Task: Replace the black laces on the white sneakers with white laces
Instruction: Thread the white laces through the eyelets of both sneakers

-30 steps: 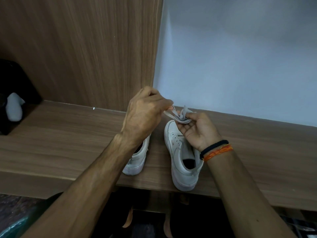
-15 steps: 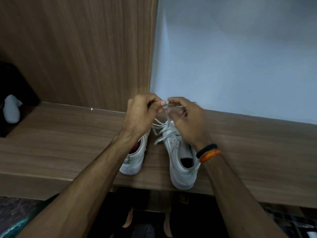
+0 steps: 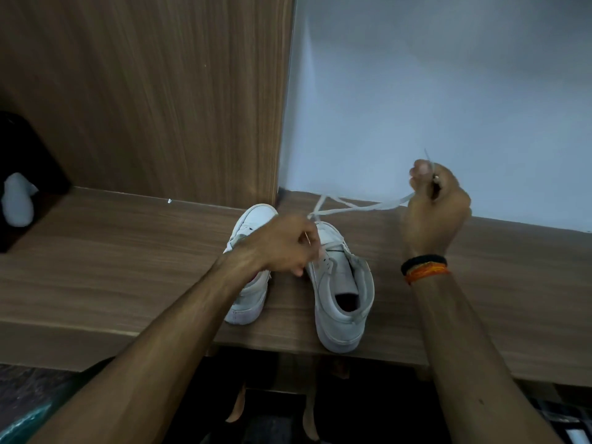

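A: Any brand or writing legible on the shoes?

B: None that I can read. The right white sneaker (image 3: 339,283) shows only plain leather and a grey lining; the left white sneaker (image 3: 248,283) has a faint dark mark on its side, too blurred to tell.

A: Where do they sit?

B: Both stand on the wooden desk (image 3: 112,261), toes toward the back, heels close to the front edge. The right one's heel is almost at the edge. The left one's toe is just beside the foot of the wood panel (image 3: 160,91), where it meets the pale wall (image 3: 448,91).

A: And the hands?

B: The left hand (image 3: 282,248) is over the gap between the shoes, its grip narrow, pinching the white lace (image 3: 362,207) near the right sneaker's toe. The right hand (image 3: 435,213) is raised to the right, well apart from the shoes, grip curled on the lace's far end, whose tip sticks up past the fingers. The lace runs taut between the two hands, crossing itself above the toe.

A: Open room?

B: Bare desk stretches to the right of the shoes and to the left, up to a dark object with a white shape (image 3: 17,203) at the far left edge
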